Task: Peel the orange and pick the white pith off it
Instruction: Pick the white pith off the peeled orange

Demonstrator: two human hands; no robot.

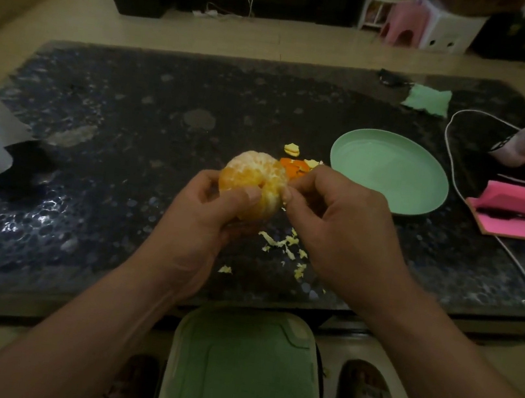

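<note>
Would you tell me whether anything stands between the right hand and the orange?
Nothing visible does: the right hand pinches at the side of the orange, which the left hand grips.

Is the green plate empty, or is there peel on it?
Empty. The green plate shows a bare inside; the peel scraps lie on the table beside its left rim, and pith bits nearer the person.

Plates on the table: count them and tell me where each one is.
1. The green plate lies on the dark table, just right of the peeled orange and beyond the right hand. No other plate shows.
</note>
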